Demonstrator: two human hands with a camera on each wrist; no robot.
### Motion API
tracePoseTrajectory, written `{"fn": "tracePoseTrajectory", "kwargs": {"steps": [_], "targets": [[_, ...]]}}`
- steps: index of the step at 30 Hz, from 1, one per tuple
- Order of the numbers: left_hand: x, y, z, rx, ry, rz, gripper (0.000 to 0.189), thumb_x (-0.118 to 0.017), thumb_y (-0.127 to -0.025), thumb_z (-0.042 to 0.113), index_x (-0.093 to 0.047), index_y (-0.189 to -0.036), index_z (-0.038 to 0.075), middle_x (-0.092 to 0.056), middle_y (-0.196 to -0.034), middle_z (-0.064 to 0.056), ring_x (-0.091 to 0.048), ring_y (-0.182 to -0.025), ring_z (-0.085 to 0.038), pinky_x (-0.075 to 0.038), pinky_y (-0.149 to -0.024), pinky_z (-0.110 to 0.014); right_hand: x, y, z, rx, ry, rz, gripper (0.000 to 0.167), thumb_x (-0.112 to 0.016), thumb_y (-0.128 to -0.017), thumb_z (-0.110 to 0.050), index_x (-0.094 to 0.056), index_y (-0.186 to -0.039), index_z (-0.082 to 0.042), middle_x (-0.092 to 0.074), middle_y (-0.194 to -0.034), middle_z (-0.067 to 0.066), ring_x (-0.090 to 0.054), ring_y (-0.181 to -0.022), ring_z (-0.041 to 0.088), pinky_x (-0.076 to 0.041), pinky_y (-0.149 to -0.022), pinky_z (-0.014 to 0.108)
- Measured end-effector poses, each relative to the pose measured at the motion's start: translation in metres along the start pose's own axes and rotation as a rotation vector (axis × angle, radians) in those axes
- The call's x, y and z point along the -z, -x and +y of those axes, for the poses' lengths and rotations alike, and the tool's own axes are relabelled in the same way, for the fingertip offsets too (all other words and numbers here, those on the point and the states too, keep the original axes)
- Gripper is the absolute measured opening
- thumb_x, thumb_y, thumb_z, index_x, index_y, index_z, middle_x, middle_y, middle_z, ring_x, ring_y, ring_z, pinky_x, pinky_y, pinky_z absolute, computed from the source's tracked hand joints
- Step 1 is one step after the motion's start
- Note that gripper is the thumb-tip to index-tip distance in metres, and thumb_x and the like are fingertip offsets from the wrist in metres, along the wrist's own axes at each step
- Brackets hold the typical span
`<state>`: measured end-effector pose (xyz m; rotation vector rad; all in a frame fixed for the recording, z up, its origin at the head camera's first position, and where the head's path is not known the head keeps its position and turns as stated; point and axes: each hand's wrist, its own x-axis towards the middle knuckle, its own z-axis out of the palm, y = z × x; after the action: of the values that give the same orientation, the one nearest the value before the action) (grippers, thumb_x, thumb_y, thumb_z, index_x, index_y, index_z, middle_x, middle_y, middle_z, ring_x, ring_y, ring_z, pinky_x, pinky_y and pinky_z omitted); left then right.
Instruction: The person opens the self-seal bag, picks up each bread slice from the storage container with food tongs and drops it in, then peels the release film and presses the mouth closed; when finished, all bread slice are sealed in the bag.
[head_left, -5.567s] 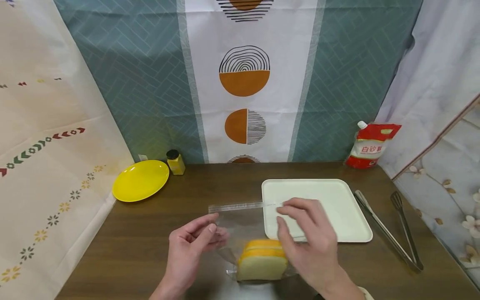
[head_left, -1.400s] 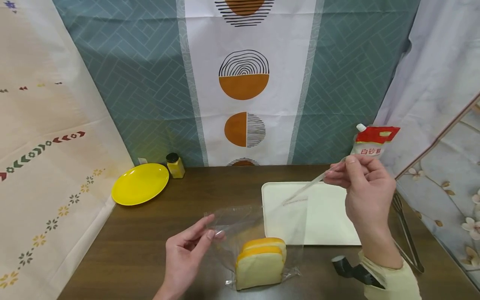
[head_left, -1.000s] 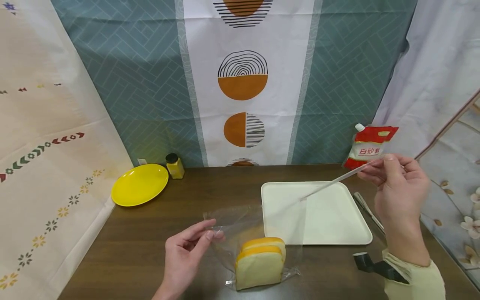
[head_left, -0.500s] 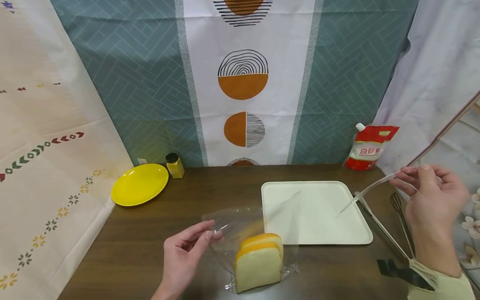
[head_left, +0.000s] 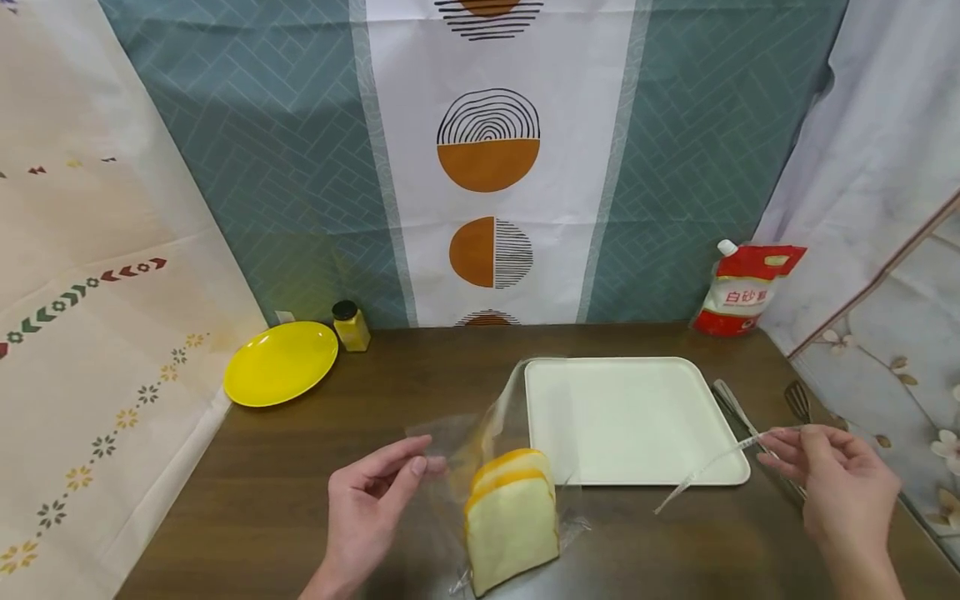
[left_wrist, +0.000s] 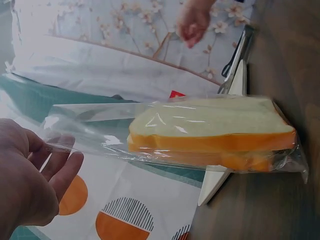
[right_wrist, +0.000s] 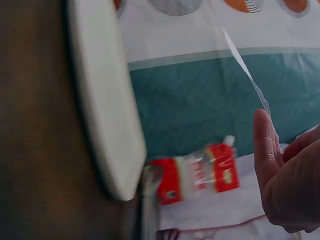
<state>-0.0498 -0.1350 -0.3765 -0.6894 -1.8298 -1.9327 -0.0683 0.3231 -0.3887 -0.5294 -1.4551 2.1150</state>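
Observation:
My left hand (head_left: 369,504) pinches the upper left edge of a clear plastic bag (left_wrist: 95,125) between thumb and fingers. Inside the bag are two bread slices (head_left: 512,529) with orange crust, leaning to one side low in the head view. My right hand (head_left: 847,487), out at the right, pinches one end of a thin clear plastic strip (head_left: 705,473). The strip hangs down to the left, apart from the bag; in the right wrist view the strip (right_wrist: 244,67) sticks out past the fingertips.
A white tray (head_left: 637,421) lies behind the bag. Metal tongs (head_left: 738,404) lie to its right, partly behind my right hand. A red sugar pouch (head_left: 748,290) stands at the back right. A yellow plate (head_left: 281,364) and a yellow jar (head_left: 351,326) are at the back left.
The strip ran along the bag's top at first; it has come off, and my right hand has carried it right, then lowered it. The bread in the bag leans more. My left hand keeps its hold.

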Motion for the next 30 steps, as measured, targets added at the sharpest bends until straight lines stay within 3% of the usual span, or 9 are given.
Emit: {"fn": "tracePoseTrajectory", "kwargs": {"steps": [4,9,17,25,30], "targets": [[-0.001,-0.002,0.0,-0.016,0.004,-0.007,0.026,-0.058,-0.089,-0.022,-0.065,-0.113,-0.016,-0.075,-0.09,-0.016,-0.074,-0.082,-0.022,-0.059,-0.075,-0.032,0.014,0.007,0.022,-0.092,0.13,0.027,0.013,-0.056,-0.101,-0.01,-0.053,-0.106,0.002,-0.073,-0.076,0.006,-0.074,-0.066,0.017,-0.059,-0.057,0.034],[-0.002,-0.004,0.001,-0.027,0.006,-0.014,0.027,-0.058,-0.089,-0.022,-0.066,-0.114,-0.016,-0.075,-0.09,-0.016,-0.074,-0.081,-0.023,-0.059,-0.074,-0.033,0.026,0.013,0.044,-0.116,0.202,0.024,0.01,-0.053,-0.1,-0.005,-0.055,-0.103,0.004,-0.073,-0.074,0.006,-0.073,-0.065,0.019,-0.059,-0.057,0.034],[-0.003,-0.004,0.001,-0.042,0.007,-0.018,0.028,-0.058,-0.088,-0.022,-0.066,-0.114,-0.014,-0.075,-0.09,-0.017,-0.074,-0.083,-0.024,-0.059,-0.075,-0.031,0.039,0.015,0.057,-0.194,0.412,0.07,0.02,-0.049,-0.1,-0.006,-0.049,-0.112,0.009,-0.07,-0.066,-0.002,-0.071,-0.059,0.014,-0.058,-0.052,0.034],[-0.004,-0.004,0.001,-0.048,0.018,-0.024,0.027,-0.059,-0.088,-0.022,-0.065,-0.114,-0.017,-0.074,-0.091,-0.018,-0.074,-0.083,-0.024,-0.058,-0.076,-0.032,0.047,0.015,0.059,-0.197,0.784,-0.081,0.045,-0.048,-0.1,-0.012,-0.041,-0.131,0.02,-0.073,-0.083,0.011,-0.072,-0.065,0.015,-0.06,-0.06,0.036],[-0.004,-0.004,0.001,-0.045,0.016,-0.024,0.026,-0.059,-0.088,-0.022,-0.064,-0.113,-0.018,-0.075,-0.09,-0.017,-0.074,-0.082,-0.023,-0.058,-0.076,-0.032,0.051,0.012,0.056,-0.205,0.967,-0.187,0.057,-0.047,-0.102,-0.02,-0.036,-0.135,0.025,-0.073,-0.079,0.012,-0.073,-0.064,0.02,-0.059,-0.065,0.038]]}}
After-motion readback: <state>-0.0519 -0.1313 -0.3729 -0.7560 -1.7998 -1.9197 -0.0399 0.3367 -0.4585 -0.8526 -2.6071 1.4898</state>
